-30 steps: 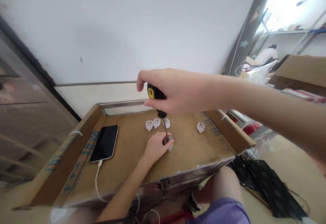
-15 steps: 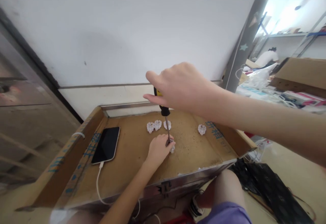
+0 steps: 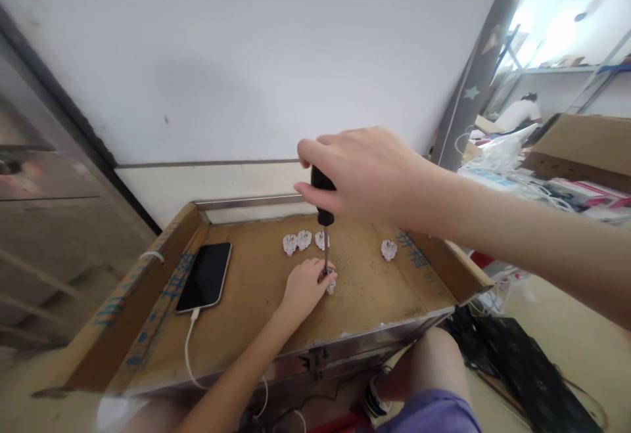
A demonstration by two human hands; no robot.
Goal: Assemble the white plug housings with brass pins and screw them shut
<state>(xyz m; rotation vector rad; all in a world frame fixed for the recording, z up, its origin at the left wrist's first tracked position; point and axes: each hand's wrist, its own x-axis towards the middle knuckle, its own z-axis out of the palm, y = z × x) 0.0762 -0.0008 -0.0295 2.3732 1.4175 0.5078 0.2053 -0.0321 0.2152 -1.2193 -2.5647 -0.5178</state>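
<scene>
My right hand (image 3: pixel 362 170) is wrapped round the dark handle of a screwdriver (image 3: pixel 325 239), which stands nearly upright. Its shaft runs down to a small white plug-like part (image 3: pixel 330 286) on the cardboard. Closed on that part is my left hand (image 3: pixel 306 292), thumb and fingers at the screwdriver's tip; the exact contact is partly hidden by the fingers. Behind the left hand lie two similar white plug parts (image 3: pixel 296 241) side by side, metal pins up. Another white plug part (image 3: pixel 321 240) sits just behind the screwdriver shaft, and one more (image 3: pixel 389 250) lies off to the right.
A cardboard-lined work surface (image 3: pixel 256 288) has raised cardboard sides. At left lies a phone (image 3: pixel 204 277) with a white cable (image 3: pixel 188 354). A white panel (image 3: pixel 246 65) rises behind. A cluttered table and a person (image 3: pixel 518 114) are at the far right; a black item (image 3: pixel 537 367) lies on the floor.
My right hand has shifted slightly right and turned on the screwdriver handle, and the screwdriver stands more upright. My left hand stays on the white plug part.
</scene>
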